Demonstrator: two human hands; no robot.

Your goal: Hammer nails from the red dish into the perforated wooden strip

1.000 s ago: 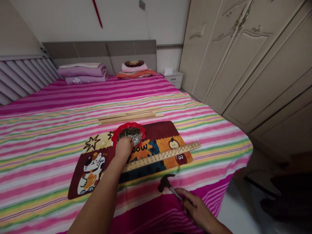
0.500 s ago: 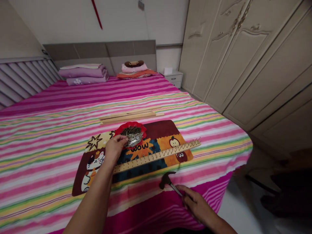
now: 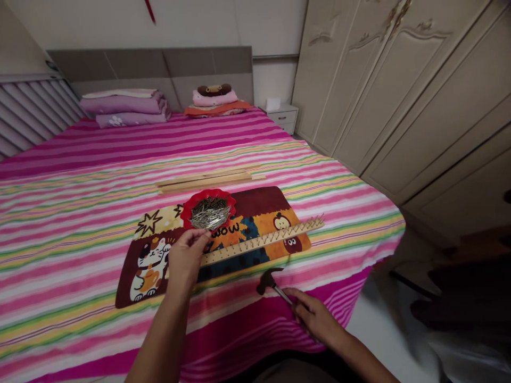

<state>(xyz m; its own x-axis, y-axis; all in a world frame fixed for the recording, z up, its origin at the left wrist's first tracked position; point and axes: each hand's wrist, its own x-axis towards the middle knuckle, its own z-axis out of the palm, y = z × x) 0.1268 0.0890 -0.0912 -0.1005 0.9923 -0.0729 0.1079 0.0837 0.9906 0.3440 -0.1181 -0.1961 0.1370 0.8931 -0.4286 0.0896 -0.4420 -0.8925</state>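
Observation:
A red dish (image 3: 207, 201) heaped with small metal nails (image 3: 208, 213) sits on a picture mat (image 3: 259, 205) on the bed. In front of it lies a long wooden strip (image 3: 263, 240) with a row of nails standing in it. My left hand (image 3: 184, 258) hovers just in front of the dish, over the strip's left end, fingers pinched together on something too small to make out. A small hammer (image 3: 268, 279) lies near the bed's edge. My right hand (image 3: 315, 316) is closed round its handle.
More bare wooden strips (image 3: 207, 180) lie behind the mat. Folded bedding (image 3: 123, 105) and a pillow pile (image 3: 215, 101) sit at the headboard. A wardrobe (image 3: 399, 90) stands at the right, with a bedside table (image 3: 281, 116) beyond and floor below the bed's right edge.
My left hand has drawn back out of the dish towards me, fingers pinched, and now hangs over the strip's left end. The right hand stays on the hammer handle.

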